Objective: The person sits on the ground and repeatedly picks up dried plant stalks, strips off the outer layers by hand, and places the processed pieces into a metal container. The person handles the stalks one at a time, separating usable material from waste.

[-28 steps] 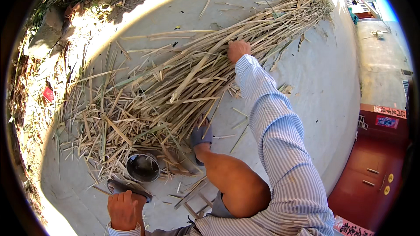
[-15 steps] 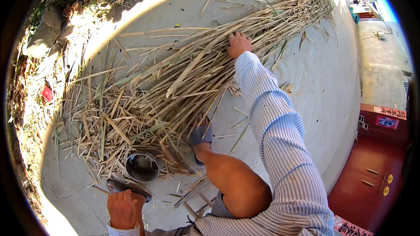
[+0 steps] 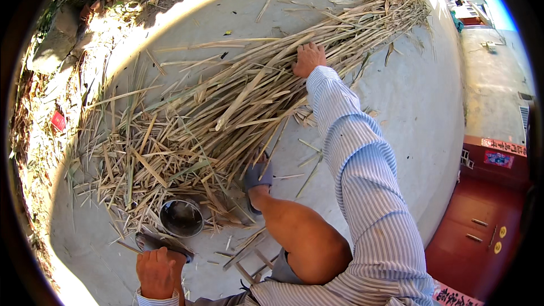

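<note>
A long bundle of dry stalks (image 3: 266, 88) lies slantwise across the concrete, from lower left to upper right. My right hand (image 3: 309, 59) reaches far out onto the bundle's middle, its fingers curled among the stalks; the fingertips are partly hidden. Close to my body at the lower left, my left hand (image 3: 156, 272) is closed in a fist near my sandalled foot. A thin brown stick-like end (image 3: 129, 246) shows beside this fist; whether the hand holds it is hidden. A round dark bowl (image 3: 181, 218) stands between that foot and the heap of short cut pieces (image 3: 147, 175).
My other foot wears a grey sandal (image 3: 259, 175) beside the bundle's near edge. A small wooden frame (image 3: 252, 266) lies under my bent leg. Sunlit dry leaves and stones (image 3: 56, 45) line the left side. Red doors (image 3: 470, 221) stand at the right.
The view has shifted slightly. My right hand stays on the bundle with little movement, and my left fist remains beside the foot.
</note>
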Available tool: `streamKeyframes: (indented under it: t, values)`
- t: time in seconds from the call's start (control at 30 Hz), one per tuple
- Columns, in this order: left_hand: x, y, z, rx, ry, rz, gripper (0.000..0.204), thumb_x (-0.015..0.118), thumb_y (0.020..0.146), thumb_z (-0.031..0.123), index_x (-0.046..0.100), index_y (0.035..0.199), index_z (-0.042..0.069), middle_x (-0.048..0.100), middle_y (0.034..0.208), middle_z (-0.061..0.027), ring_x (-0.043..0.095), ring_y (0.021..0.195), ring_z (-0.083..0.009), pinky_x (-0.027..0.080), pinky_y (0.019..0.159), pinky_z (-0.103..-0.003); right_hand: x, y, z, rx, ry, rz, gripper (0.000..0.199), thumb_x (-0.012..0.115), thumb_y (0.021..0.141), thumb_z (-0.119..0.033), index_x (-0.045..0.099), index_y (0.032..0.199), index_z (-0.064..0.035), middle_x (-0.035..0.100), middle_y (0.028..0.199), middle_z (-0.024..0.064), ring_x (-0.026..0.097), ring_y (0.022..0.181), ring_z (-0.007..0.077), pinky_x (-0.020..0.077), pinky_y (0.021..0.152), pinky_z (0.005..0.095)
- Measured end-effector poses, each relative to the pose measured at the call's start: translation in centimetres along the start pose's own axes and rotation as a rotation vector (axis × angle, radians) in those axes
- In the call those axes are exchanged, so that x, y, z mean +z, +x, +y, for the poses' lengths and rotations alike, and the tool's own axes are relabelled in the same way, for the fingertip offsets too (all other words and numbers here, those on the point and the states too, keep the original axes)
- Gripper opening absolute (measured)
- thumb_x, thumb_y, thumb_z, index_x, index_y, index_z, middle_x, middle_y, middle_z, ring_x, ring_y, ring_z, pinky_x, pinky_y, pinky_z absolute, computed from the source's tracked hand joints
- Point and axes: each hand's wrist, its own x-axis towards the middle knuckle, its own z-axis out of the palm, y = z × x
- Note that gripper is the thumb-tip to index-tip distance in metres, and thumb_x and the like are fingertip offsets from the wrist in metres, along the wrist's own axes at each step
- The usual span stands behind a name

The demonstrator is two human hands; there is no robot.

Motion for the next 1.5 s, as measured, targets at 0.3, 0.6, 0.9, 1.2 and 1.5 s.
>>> streamKeyframes:
  t: [0.3,0.6,0.9,1.2,1.5]
  values:
    - [0.7,-0.5,-0.4,0.011,0.000,0.001,0.037,0.062,0.079,0.029,0.058,0.099,-0.001,0.060,0.087,-0.0173,0.055,0.082,-0.0357,0.040,0.075,-0.045,-1.0,-0.3,0.8,-0.258,0.040,0.029,0.040,0.058,0.085,-0.038,0.066,0.109,-0.0072,0.062,0.112,0.0133,0.051,0.115,0.0264,0.0365,0.097,0.0413]
    - [0.7,-1.5,-0.9,0.016,0.066,0.083,0.041,0.075,0.067,0.016,0.059,0.103,0.002,0.062,0.090,-0.0156,0.057,0.088,-0.0343,0.042,0.080,-0.046,-10.5,-4.9,5.8,-0.260,0.026,0.633,0.016,0.059,0.075,-0.008,0.067,0.089,-0.0097,0.062,0.090,0.0085,0.056,0.096,0.0251,0.0398,0.091,0.0423]
    - [-4.3,-3.6,3.2,0.301,0.027,0.848,0.031,0.070,0.079,0.012,0.057,0.105,0.002,0.063,0.095,-0.0160,0.059,0.084,-0.0328,0.046,0.078,-0.045,-30.3,-14.0,-0.7,-0.392,0.011,0.668,0.012,0.063,0.080,-0.018,0.064,0.090,-0.0119,0.063,0.084,0.0039,0.059,0.087,0.0201,0.0399,0.080,0.0389]
    - [-13.7,-6.7,7.9,0.100,0.517,1.228,0.033,0.060,0.090,0.031,0.060,0.109,0.005,0.064,0.094,-0.0099,0.060,0.086,-0.0260,0.043,0.082,-0.041,-35.0,-28.0,-21.4,-0.806,0.297,0.677,0.023,0.069,0.069,-0.019,0.063,0.090,-0.0120,0.059,0.079,0.0044,0.059,0.086,0.0215,0.0390,0.081,0.0420]
    - [-12.8,-11.2,-1.1,-0.075,0.160,1.359,0.013,0.071,0.079,0.023,0.065,0.080,0.011,0.065,0.073,-0.0051,0.061,0.069,-0.0254,0.046,0.065,-0.039,-36.9,-33.9,-20.3,-0.357,0.996,0.886,0.027,0.065,0.080,-0.017,0.061,0.103,-0.0041,0.060,0.099,0.0134,0.055,0.095,0.0287,0.0422,0.084,0.0444]
